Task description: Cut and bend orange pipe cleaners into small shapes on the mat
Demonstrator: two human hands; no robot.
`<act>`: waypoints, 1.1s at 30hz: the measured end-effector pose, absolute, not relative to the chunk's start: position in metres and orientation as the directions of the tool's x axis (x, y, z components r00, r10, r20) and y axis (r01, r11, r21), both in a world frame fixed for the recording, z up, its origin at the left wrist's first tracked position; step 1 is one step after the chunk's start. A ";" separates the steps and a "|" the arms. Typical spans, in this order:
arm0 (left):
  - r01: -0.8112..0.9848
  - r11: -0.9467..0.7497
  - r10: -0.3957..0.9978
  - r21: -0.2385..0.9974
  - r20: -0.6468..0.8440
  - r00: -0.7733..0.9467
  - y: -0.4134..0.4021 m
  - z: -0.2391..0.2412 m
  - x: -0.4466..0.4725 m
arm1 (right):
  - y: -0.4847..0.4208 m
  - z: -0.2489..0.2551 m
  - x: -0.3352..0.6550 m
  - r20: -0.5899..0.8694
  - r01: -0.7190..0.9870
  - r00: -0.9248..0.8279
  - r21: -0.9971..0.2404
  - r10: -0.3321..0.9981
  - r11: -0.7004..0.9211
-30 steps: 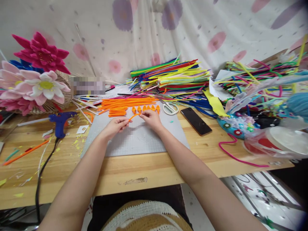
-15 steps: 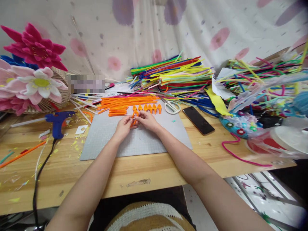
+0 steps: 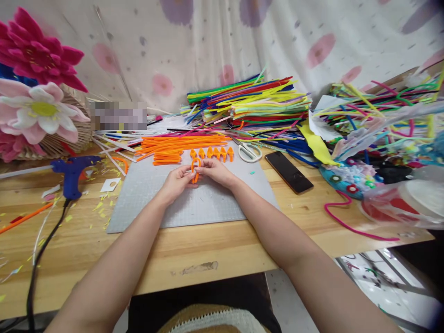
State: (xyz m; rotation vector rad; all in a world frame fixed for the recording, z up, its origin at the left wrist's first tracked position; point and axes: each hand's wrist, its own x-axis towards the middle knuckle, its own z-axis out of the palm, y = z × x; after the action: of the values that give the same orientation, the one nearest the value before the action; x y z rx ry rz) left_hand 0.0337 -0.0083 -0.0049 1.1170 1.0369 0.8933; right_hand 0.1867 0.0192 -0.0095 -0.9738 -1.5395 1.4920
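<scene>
My left hand [image 3: 177, 181] and my right hand [image 3: 216, 171] meet over a grey cutting mat [image 3: 194, 199], both pinched on one orange pipe cleaner [image 3: 195, 165] bent into a small loop between the fingertips. Just behind the hands a row of several small folded orange pieces [image 3: 212, 153] lies on the mat. Further back to the left lies a bundle of straight orange pipe cleaners [image 3: 173, 145].
White-handled scissors [image 3: 248, 151] and a black phone [image 3: 289, 171] lie right of the mat. A blue glue gun [image 3: 71, 169] with a black cord sits left. Stacks of coloured pipe cleaners [image 3: 249, 99] fill the back and right. Fabric flowers [image 3: 36, 108] stand far left.
The orange pipe cleaner was held stretched out between the hands; the hands have come together and it is now bent into a loop. The view has shifted slightly.
</scene>
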 end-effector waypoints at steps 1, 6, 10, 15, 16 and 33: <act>-0.047 0.216 0.936 0.975 -0.193 0.293 -0.008 -0.005 0.033 | 0.019 -0.010 0.187 0.014 0.012 -0.425 -1.000 0.905 0.021; -0.045 0.222 0.929 0.974 -0.197 0.313 -0.008 -0.006 0.034 | 0.019 -0.013 0.185 0.014 -0.001 -0.401 -1.000 0.916 0.015; -0.048 0.214 0.927 0.976 -0.188 0.324 -0.009 -0.006 0.034 | 0.018 -0.015 0.185 0.021 0.030 -0.406 -0.999 0.914 0.036; -0.046 0.227 0.922 0.973 -0.200 0.332 -0.010 -0.004 0.036 | 0.021 -0.019 0.185 0.040 0.124 -0.397 -0.988 0.917 0.097; -0.047 0.232 0.921 0.971 -0.204 0.331 -0.010 -0.004 0.036 | 0.021 -0.020 0.184 0.046 0.140 -0.399 -0.984 0.916 0.110; -0.073 0.188 0.904 0.979 -0.143 0.403 -0.011 -0.003 0.035 | 0.019 -0.014 0.188 0.005 0.036 -0.494 -0.999 0.869 0.026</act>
State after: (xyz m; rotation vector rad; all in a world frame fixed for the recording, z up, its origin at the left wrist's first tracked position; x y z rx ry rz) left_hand 0.0348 -0.0110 -0.0031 1.1726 0.9083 0.8407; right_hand 0.1880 0.0194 -0.0135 -0.9372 -1.6206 1.5460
